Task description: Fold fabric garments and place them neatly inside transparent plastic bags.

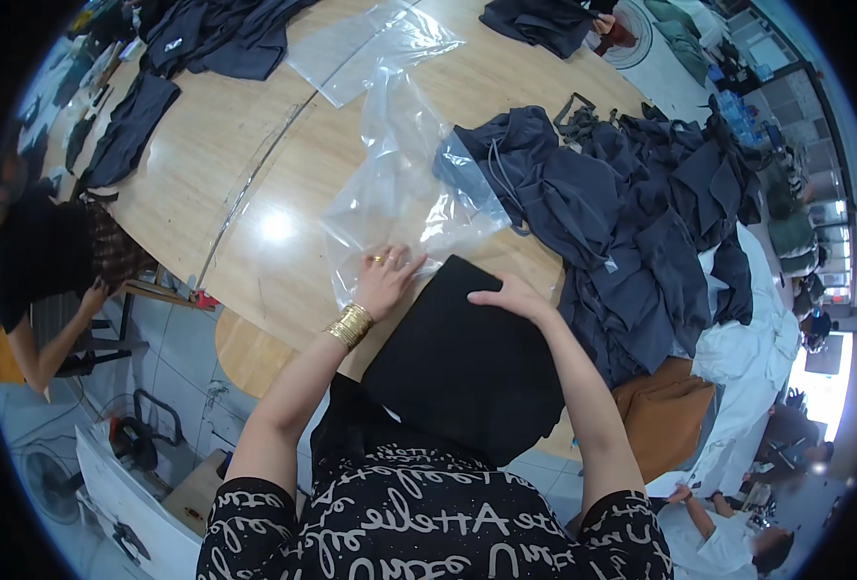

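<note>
A folded black garment (467, 367) lies at the table's near edge, right in front of me. My right hand (515, 298) grips its far right corner, the thumb on top and the other fingers hidden underneath. Just left of the garment, my left hand (387, 282) rests with its fingers stretched out on the near edge of a clear plastic bag (390, 184). Rings and several gold bangles are on this hand and wrist. The bag spreads away over the table, partly over dark blue cloth on its right side.
A large heap of dark garments (631, 213) covers the table's right side. Brown folded cloth (665, 416) sits nearer me. More clear plastic (351, 53) and dark garments (220, 39) lie on the far part of the wooden table (283, 251). A person (51, 261) is at the left.
</note>
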Demonstrator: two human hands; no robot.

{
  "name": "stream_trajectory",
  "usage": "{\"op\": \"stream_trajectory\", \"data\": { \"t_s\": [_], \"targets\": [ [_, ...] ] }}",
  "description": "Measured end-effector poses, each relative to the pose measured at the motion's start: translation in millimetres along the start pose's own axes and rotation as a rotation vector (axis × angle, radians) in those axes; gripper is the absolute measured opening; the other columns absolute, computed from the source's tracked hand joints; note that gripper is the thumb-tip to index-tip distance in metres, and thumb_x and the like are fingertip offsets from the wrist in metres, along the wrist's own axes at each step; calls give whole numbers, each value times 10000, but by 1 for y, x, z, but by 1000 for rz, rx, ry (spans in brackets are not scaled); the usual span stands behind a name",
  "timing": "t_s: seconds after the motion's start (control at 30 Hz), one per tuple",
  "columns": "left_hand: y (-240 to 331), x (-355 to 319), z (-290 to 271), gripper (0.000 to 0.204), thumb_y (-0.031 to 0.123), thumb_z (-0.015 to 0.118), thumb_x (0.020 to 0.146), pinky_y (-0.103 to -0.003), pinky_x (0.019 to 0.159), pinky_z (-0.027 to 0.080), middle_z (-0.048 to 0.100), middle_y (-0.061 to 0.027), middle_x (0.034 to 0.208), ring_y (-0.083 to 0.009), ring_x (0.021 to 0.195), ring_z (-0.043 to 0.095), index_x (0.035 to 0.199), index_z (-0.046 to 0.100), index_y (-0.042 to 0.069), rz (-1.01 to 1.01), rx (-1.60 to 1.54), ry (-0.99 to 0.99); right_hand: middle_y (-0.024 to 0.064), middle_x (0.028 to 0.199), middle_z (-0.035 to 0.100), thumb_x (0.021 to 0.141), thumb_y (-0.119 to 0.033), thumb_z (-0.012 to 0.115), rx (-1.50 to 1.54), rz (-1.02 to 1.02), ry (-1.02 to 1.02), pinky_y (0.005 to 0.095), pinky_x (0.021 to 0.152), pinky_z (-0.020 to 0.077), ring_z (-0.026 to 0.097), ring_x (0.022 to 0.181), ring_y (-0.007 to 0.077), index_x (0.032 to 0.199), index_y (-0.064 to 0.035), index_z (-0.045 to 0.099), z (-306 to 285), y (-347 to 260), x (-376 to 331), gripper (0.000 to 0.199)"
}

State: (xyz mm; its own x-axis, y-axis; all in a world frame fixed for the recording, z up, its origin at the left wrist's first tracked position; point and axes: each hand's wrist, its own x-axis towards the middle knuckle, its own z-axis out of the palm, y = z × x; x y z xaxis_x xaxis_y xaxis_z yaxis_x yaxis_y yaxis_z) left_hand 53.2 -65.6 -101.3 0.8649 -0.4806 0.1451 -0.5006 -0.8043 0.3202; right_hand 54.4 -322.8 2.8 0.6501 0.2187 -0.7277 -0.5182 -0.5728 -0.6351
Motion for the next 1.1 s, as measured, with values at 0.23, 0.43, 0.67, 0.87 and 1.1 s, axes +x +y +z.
{"op": "stream_trajectory", "data": {
  "t_s": [0.23,0.43,0.67,0.87,1.1],
  "targets": [
    [-3,2,-2,309,251,462,937,-333,703,452,618,-149,823,-305,772,590,996,616,-11,-548,-972,-258,74,1126,536,723,-322,707,-649,-768,515,408,961,340,492,1080,277,1150,-144,561,56,-8,-44,485],
    [60,-21,-53,329,128,521,872,-372,930,390,524,-108,1241,-253,1115,517,1195,578,142,-12,-438,191,102,1420,330,840,-402,579,-801,-824,574,508,1043,254,313,1296,310,1321,-222,461,80,51,-5,527],
    [14,-86,0,666,131,610,784,-476,1072,183,284,-92,1462,-300,1363,221,1393,357,225,-561,-130,269,163,1401,340,842,-371,585,-889,-741,657,550,1048,218,301,1302,362,1319,-141,456,105,28,-27,545],
    [15,-108,6,717,187,647,751,-512,1075,154,211,-85,1494,-341,1372,170,1398,354,287,-479,-28,202,24,1465,302,670,-405,715,-1017,-1073,235,674,1011,135,235,1352,333,1340,-341,425,153,51,-55,733],
    [20,-101,-28,616,66,532,763,-489,984,304,320,-96,1424,-301,1264,369,1329,467,299,-680,-168,25,105,1439,317,690,-303,693,-971,-1033,400,607,1053,151,251,1352,296,1371,-206,398,141,22,-17,749]
  ]
}}
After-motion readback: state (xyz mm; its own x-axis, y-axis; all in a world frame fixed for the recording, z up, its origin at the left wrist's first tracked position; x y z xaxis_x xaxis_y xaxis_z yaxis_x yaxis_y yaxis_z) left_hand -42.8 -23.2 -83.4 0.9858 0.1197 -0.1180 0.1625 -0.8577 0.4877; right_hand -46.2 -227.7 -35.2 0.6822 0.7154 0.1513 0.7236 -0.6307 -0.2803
